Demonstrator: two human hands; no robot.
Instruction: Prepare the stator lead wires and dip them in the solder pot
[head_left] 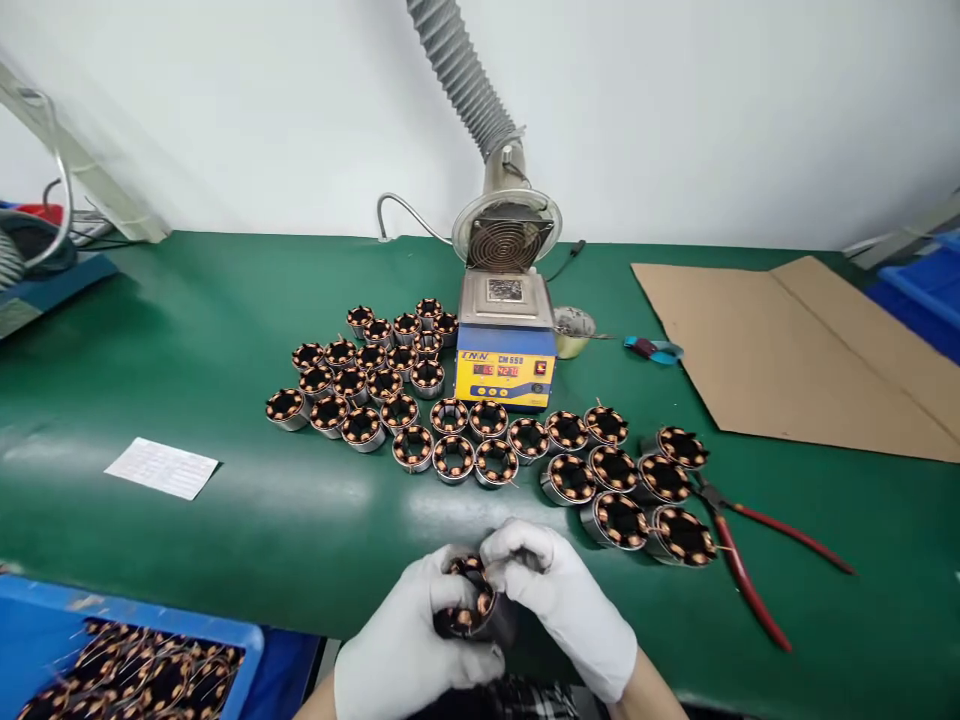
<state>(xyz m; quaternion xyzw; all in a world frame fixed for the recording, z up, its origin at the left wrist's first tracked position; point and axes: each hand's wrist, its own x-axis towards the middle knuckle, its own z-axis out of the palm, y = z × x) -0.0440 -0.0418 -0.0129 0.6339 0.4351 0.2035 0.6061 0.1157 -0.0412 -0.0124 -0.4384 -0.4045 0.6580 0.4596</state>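
Note:
My left hand [405, 645], in a white glove, is wrapped around a motor stator [485, 607] with copper windings and a dark outer ring. The stator is tilted near the table's front edge, and part of it is hidden by my fingers. At its upper right rim my right hand [566, 605], also gloved in white, has thumb and fingers pinched together. Whatever is between those fingertips, perhaps a wire end, is too small to make out. Just beyond my hands stand several more stators [496, 462] in rows.
A blue and yellow solder pot [504, 375] stands behind the stators under an exhaust hose [465, 75]. Red-handled pliers [742, 575] lie at right, near cardboard [795, 350]. A paper slip [163, 468] lies left. A blue bin [251, 655] holds more stators at lower left.

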